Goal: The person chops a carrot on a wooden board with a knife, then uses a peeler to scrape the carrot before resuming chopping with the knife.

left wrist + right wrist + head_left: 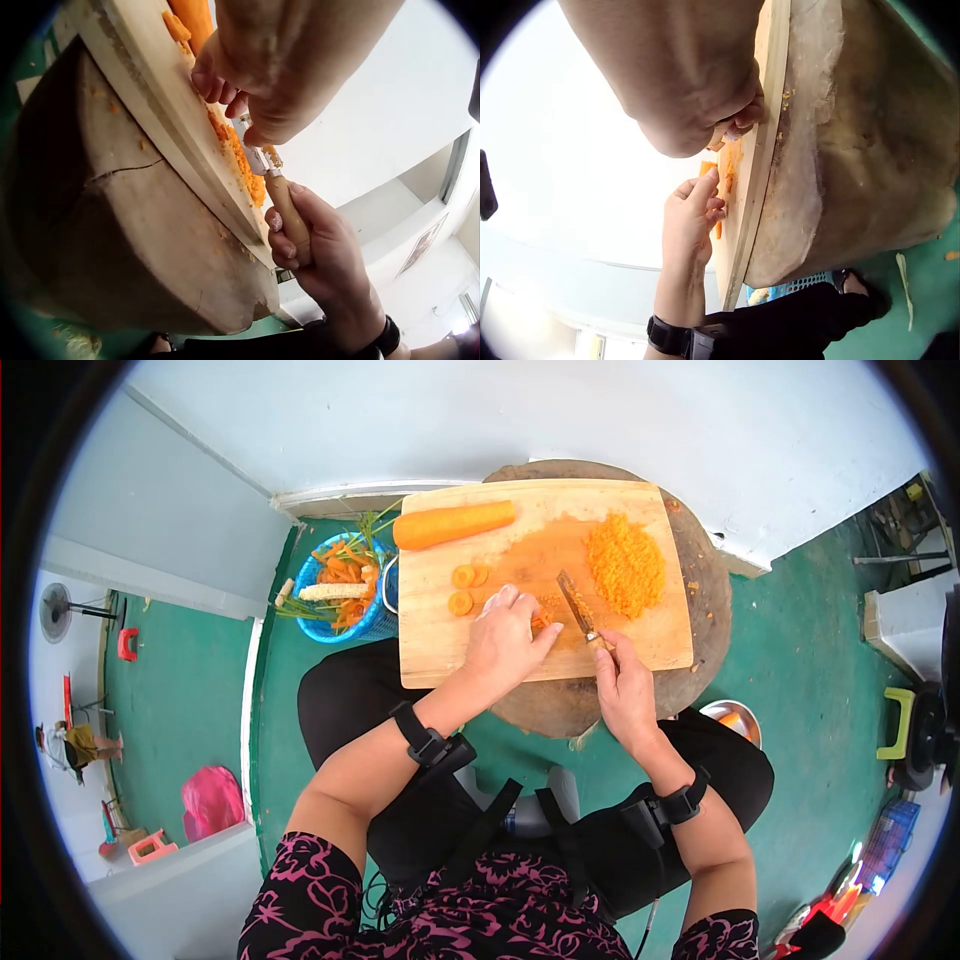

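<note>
On the wooden board [430, 650], my right hand [628, 690] grips the wooden handle of a small knife [573, 600]; orange bits cling to its blade. The left wrist view shows the right hand [330, 247] with fingers wrapped round the handle [289, 217]. My left hand [500, 645] is over the board with bent, spread fingers, beside small carrot bits [543, 620] near its thumb. A heap of finely chopped carrot [625, 565] lies right of the blade. Carrot slices [460, 603] and a thick carrot [455, 525] lie further left. In the right wrist view the knife is hidden.
The board sits on a round wooden block [710, 600]. At its left stands a blue basket [375, 625] with peelings and carrot pieces. A metal bowl [750, 732] stands on the green floor at the right. A white wall [620, 410] rises behind the board.
</note>
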Tool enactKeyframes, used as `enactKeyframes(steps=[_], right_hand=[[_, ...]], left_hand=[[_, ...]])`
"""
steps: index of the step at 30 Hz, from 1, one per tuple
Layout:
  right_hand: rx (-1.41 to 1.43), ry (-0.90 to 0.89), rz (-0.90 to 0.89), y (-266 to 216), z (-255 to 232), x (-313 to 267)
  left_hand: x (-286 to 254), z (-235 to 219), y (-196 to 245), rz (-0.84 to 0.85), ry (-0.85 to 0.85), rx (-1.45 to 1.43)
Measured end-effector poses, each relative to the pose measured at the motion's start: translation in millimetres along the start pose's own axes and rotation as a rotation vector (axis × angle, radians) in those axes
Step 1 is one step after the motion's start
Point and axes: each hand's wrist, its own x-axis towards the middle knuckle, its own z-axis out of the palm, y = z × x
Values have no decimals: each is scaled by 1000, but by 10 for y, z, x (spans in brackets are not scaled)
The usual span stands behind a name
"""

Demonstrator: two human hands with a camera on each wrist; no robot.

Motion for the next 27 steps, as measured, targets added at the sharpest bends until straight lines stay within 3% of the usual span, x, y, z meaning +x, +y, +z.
enactKeyframes(steps=[6, 15, 18, 27], right_hand=[[-6, -16, -22, 10, -3, -21], [-65, -28, -75, 39, 84, -76], [-59, -28, -65, 24, 91, -85], [-35, 4, -8, 30, 25, -50]], left_hand=[[41, 63, -8, 21, -25, 92], [10, 47, -105, -2, 18, -42], [13, -9, -51, -14, -67, -11], [75, 133, 40, 89, 13, 164]])
